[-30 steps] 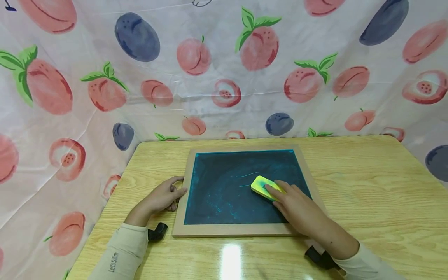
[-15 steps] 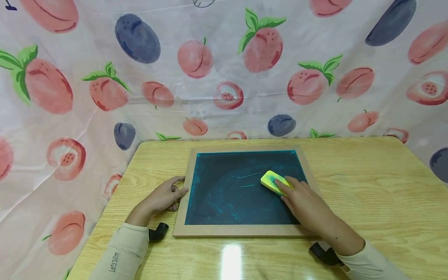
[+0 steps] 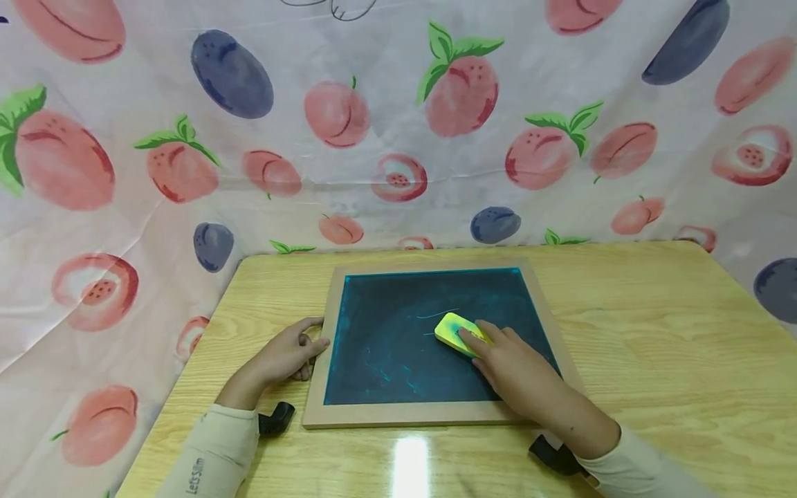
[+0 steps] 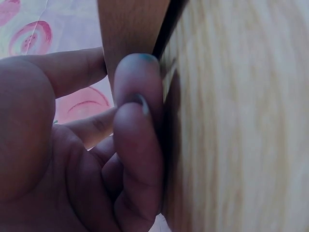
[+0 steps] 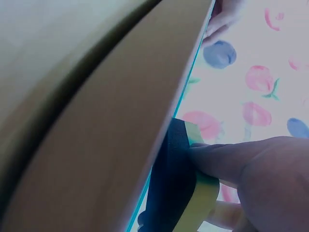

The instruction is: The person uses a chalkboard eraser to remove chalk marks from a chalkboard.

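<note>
A wood-framed chalkboard [image 3: 386,311] lies on the table, with thin blue chalk lines [image 3: 429,317] near its middle and smudges lower left. My right hand [image 3: 519,373] holds a yellow chalkboard eraser [image 3: 450,333] flat against the board, index finger stretched along its top. In the right wrist view the eraser's dark felt side [image 5: 169,179] faces the board, with the thumb pressed on its yellow back. My left hand [image 3: 286,356] grips the left side of the frame, thumb at its edge. Curled fingers [image 4: 137,140] show beside the wooden frame edge [image 4: 128,29] in the left wrist view.
The wooden table [image 3: 641,325] extends to the right of the board. A fruit-print cloth [image 3: 373,138] hangs behind and along the left. Black wrist mounts [image 3: 276,419] stick out beside both sleeves, close to the table.
My right hand moved the eraser right, then back left across the board. The eraser now covers part of the lower chalk line, of which a short piece shows. The left hand stays at the frame.
</note>
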Available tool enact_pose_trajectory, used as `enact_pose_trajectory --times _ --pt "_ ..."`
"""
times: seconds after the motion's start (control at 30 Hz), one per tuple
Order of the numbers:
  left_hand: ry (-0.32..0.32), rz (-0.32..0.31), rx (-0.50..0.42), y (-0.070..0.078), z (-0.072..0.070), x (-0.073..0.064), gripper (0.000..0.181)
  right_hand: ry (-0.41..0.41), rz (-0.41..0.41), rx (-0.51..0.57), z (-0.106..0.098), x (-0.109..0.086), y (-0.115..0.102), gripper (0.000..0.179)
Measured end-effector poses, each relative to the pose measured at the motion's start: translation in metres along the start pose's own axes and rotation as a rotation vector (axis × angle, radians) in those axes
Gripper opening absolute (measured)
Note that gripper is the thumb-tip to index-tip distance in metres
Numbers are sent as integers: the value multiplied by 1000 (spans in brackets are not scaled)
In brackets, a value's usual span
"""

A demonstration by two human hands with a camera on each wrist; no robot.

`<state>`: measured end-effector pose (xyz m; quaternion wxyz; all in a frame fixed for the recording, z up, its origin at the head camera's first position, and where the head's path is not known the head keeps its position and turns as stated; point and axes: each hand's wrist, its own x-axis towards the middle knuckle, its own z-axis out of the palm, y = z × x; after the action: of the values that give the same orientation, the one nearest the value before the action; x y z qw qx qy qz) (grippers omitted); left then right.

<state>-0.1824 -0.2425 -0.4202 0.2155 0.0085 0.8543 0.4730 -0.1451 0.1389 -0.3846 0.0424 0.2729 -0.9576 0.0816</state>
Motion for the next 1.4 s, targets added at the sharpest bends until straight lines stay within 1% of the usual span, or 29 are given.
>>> enact_pose_trajectory --times 0.07,0.17,0.27,0.4,0.63,0.73,0.83,1.0,1.1,1.4 --pt "-1 -5 -11 1 0 0 54 -5 -21 -19 1 1 -6 46" --pt "3 -2 14 2 1 1 54 -10 -42 -38 2 2 -16 47" --pt "8 14 56 2 1 2 54 -27 -42 -32 2 4 -24 47" --pt "5 33 78 2 1 3 56 -50 -39 -13 3 5 -33 47" --pt "18 37 70 -1 1 2 57 -44 -117 -66 5 5 -42 46" --pt "14 37 60 -2 1 1 57 -37 -137 -67 6 4 -42 47" --pt "16 35 51 -2 2 1 57 -41 -135 -50 6 5 -42 49" --pt "29 30 50 -2 2 0 57 -63 -100 -10 5 6 -40 53" --pt "29 31 54 -1 2 0 56 -64 -76 -10 4 8 -36 52" --pt "27 33 54 -1 2 0 56 -65 -22 7 -3 9 -17 50"
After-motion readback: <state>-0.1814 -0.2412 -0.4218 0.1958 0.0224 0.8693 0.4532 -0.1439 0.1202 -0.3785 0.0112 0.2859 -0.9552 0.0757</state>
